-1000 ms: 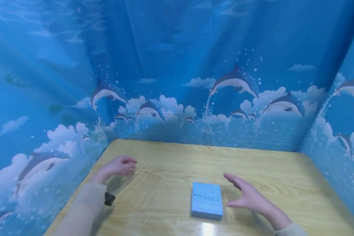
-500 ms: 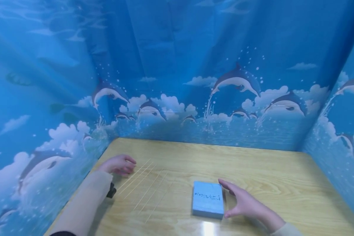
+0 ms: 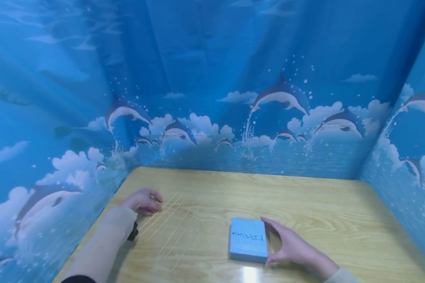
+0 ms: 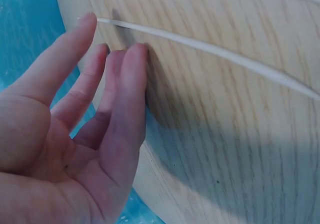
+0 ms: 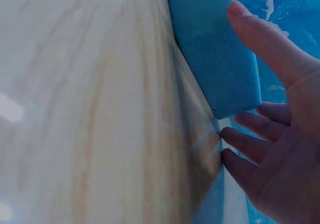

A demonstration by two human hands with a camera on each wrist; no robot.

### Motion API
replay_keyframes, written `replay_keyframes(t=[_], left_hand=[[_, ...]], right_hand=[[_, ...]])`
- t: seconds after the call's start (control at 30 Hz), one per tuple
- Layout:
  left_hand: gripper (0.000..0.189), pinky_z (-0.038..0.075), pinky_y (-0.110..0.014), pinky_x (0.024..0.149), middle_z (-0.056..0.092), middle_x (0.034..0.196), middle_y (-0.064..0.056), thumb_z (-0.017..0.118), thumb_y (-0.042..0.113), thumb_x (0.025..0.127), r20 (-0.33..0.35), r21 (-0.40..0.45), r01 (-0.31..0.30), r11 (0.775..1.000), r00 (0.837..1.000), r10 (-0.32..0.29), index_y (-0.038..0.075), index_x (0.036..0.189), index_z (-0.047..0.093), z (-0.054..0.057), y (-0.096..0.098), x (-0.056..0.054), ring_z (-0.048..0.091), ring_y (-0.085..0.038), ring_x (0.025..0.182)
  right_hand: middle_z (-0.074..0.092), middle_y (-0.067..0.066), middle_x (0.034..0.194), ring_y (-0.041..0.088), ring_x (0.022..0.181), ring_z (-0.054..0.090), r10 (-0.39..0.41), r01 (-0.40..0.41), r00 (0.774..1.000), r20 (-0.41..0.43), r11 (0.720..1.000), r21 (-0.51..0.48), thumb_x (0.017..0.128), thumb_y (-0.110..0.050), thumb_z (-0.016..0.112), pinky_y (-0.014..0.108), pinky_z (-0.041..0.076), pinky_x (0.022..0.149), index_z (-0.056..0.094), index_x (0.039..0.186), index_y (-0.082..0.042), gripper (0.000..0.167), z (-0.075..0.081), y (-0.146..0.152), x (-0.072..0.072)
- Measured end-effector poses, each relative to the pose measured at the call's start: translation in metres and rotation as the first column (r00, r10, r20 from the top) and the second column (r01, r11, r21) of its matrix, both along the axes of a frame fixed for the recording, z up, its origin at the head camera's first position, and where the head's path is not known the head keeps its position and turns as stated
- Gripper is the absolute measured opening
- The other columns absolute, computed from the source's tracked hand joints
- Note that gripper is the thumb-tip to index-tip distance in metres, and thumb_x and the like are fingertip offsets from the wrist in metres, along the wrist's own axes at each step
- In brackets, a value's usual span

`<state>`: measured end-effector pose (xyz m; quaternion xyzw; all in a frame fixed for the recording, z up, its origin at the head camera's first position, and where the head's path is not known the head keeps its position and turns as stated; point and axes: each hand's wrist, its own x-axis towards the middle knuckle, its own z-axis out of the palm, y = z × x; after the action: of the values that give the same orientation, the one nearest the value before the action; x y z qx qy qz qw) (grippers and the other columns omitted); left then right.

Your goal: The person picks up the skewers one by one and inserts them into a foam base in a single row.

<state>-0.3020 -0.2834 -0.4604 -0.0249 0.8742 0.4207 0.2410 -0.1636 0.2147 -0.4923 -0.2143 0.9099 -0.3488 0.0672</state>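
My left hand (image 3: 143, 201) hovers low over the table's left side, fingers bent loosely with nothing between them. Right beside its fingertips lies the leftmost of several thin pale wooden skewers (image 3: 159, 215). In the left wrist view a fingertip comes close to the end of a skewer (image 4: 200, 44). A light blue foam block (image 3: 248, 248) with dark writing on top lies flat right of the skewers. My right hand (image 3: 294, 243) holds its right side, thumb at the near corner and index finger at the far one. In the right wrist view the block (image 5: 220, 58) partly hides the index finger.
The wooden table (image 3: 322, 204) is enclosed at the back and sides by a blue curtain (image 3: 198, 153) printed with dolphins. A black strap device (image 3: 133, 232) sits on the left wrist. Light glares off the table below the block.
My right hand has moved left from beside the block to its right side, its thumb and index finger closing in. The left hand has lowered slightly beside the skewers. The block stays in place.
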Motion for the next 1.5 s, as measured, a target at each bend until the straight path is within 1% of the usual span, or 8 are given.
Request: replay_keyframes(t=[0.27, 0.47, 0.67, 0.97, 1.13, 1.33, 1.4, 1.5], left_hand=[[0.042, 0.059, -0.026, 0.061, 0.065, 0.082, -0.006, 0.081, 0.001, 0.072, -0.017, -0.058, 0.024, 0.998, 1.000, -0.025, 0.003, 0.109, 0.060, 0.000, 0.001, -0.001, 0.062, -0.016, 0.066], [0.039, 0.058, -0.026, 0.059, 0.062, 0.076, -0.005, 0.079, -0.004, 0.073, -0.045, -0.042, 0.062, 0.997, 0.997, -0.064, 0.001, 0.106, 0.060, -0.001, 0.002, 0.000, 0.060, -0.015, 0.063], [0.036, 0.059, -0.027, 0.060, 0.063, 0.079, -0.008, 0.076, -0.008, 0.073, -0.065, -0.048, 0.077, 0.996, 0.995, -0.080, 0.000, 0.105, 0.061, 0.001, 0.004, 0.000, 0.062, -0.017, 0.065], [0.037, 0.060, -0.029, 0.063, 0.062, 0.084, -0.009, 0.069, -0.011, 0.072, -0.080, -0.042, 0.096, 0.994, 0.992, -0.099, -0.002, 0.107, 0.061, 0.000, 0.003, -0.002, 0.062, -0.017, 0.069], [0.043, 0.061, -0.033, 0.068, 0.062, 0.094, -0.013, 0.068, -0.006, 0.078, -0.083, 0.009, 0.101, 0.995, 0.991, -0.100, -0.004, 0.120, 0.058, -0.002, -0.004, 0.003, 0.063, -0.020, 0.078], [0.053, 0.061, -0.034, 0.074, 0.061, 0.107, -0.017, 0.066, 0.001, 0.084, -0.057, 0.116, 0.081, 0.990, 0.996, -0.075, -0.003, 0.135, 0.049, -0.005, -0.015, 0.004, 0.064, -0.020, 0.084], [0.057, 0.061, -0.033, 0.075, 0.060, 0.111, -0.018, 0.065, 0.002, 0.085, -0.061, 0.166, 0.066, 0.984, 0.997, -0.056, -0.002, 0.138, 0.045, -0.003, -0.015, 0.003, 0.065, -0.020, 0.086], [0.059, 0.061, -0.030, 0.078, 0.058, 0.112, -0.020, 0.062, 0.001, 0.087, -0.100, 0.237, 0.083, 0.968, 0.993, -0.061, -0.005, 0.142, 0.040, 0.004, -0.009, 0.001, 0.065, -0.020, 0.088]], right_hand=[[0.043, 0.022, 0.151, 0.039, 0.136, 0.046, 0.008, -0.008, 1.000, -0.017, 1.000, -0.013, 0.056, -0.057, 0.085, 0.059, 0.032, 0.112, 0.030, 0.151, 0.003, 0.125, 0.000, -0.003, 0.003], [0.040, 0.020, 0.154, 0.039, 0.139, 0.041, -0.034, 0.034, 0.999, 0.038, 0.999, -0.006, 0.055, -0.054, 0.087, 0.060, 0.029, 0.114, 0.031, 0.151, 0.000, 0.123, 0.002, -0.005, 0.006], [0.037, 0.021, 0.155, 0.043, 0.141, 0.038, -0.042, 0.043, 0.996, 0.082, 0.999, -0.011, 0.057, -0.053, 0.087, 0.063, 0.029, 0.114, 0.031, 0.152, -0.003, 0.121, 0.006, -0.005, 0.007], [0.039, 0.021, 0.154, 0.044, 0.139, 0.039, -0.040, 0.040, 0.998, 0.056, 0.999, -0.001, 0.058, -0.054, 0.086, 0.064, 0.031, 0.113, 0.033, 0.152, -0.004, 0.119, 0.006, -0.002, 0.006], [0.040, 0.021, 0.153, 0.042, 0.138, 0.042, -0.020, 0.020, 1.000, 0.007, 1.000, 0.015, 0.060, -0.054, 0.085, 0.063, 0.034, 0.112, 0.034, 0.151, -0.004, 0.117, 0.002, -0.001, 0.006], [0.041, 0.020, 0.153, 0.041, 0.137, 0.043, -0.005, 0.006, 1.000, -0.027, 0.999, 0.034, 0.062, -0.054, 0.085, 0.062, 0.036, 0.111, 0.034, 0.151, -0.004, 0.114, -0.004, -0.003, 0.007], [0.041, 0.020, 0.153, 0.041, 0.137, 0.043, -0.011, 0.011, 1.000, -0.021, 0.999, 0.031, 0.062, -0.053, 0.085, 0.063, 0.037, 0.111, 0.034, 0.151, -0.005, 0.114, -0.004, -0.004, 0.007], [0.041, 0.021, 0.153, 0.043, 0.137, 0.042, -0.024, 0.024, 1.000, 0.001, 0.999, 0.021, 0.061, -0.052, 0.087, 0.064, 0.036, 0.111, 0.035, 0.151, -0.005, 0.114, -0.001, -0.005, 0.006]])
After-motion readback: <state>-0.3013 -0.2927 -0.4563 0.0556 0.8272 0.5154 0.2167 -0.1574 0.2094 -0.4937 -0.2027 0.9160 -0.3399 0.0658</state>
